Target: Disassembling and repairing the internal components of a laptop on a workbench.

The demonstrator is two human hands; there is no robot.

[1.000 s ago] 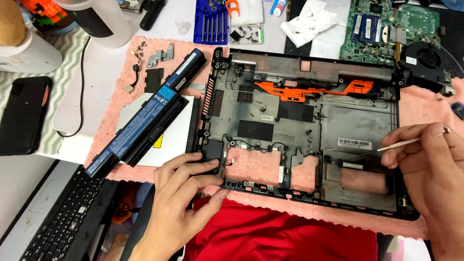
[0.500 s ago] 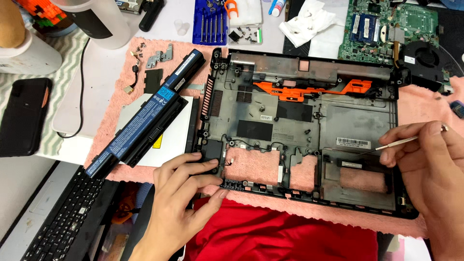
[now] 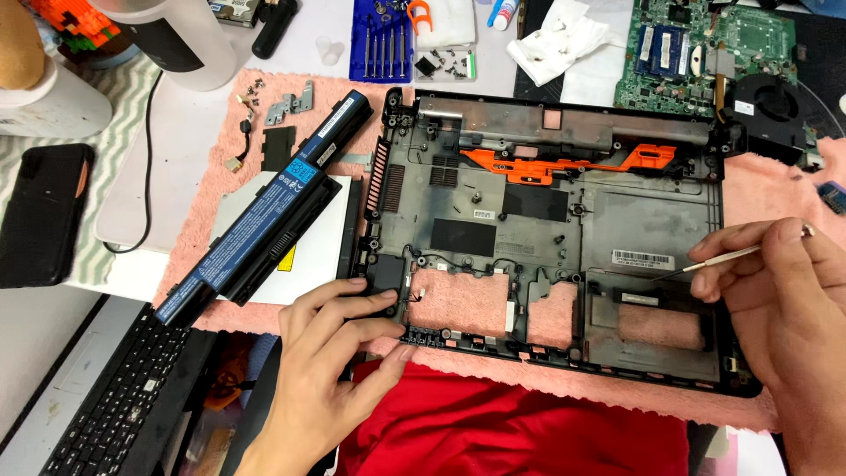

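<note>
An empty black laptop bottom case (image 3: pixel 564 229) lies open on a pink towel (image 3: pixel 220 176), with an orange plastic piece (image 3: pixel 564 163) near its far edge. My left hand (image 3: pixel 339 361) grips the case's near left corner, fingers over a small black speaker part (image 3: pixel 388 273). My right hand (image 3: pixel 784 300) holds a thin metal tool (image 3: pixel 714 261) whose tip points into the case's right side, near a white sticker.
A long black battery (image 3: pixel 264 220) rests over a white optical drive (image 3: pixel 300 256) left of the case. A green motherboard with fan (image 3: pixel 714 62), a blue screwdriver set (image 3: pixel 381 40), small metal brackets (image 3: pixel 286 106), a black keyboard (image 3: pixel 115 397) and red cloth (image 3: pixel 511 432) surround it.
My right hand has shifted a little with the metal tool at the case's right side. The left hand keeps its grip on the near left corner.
</note>
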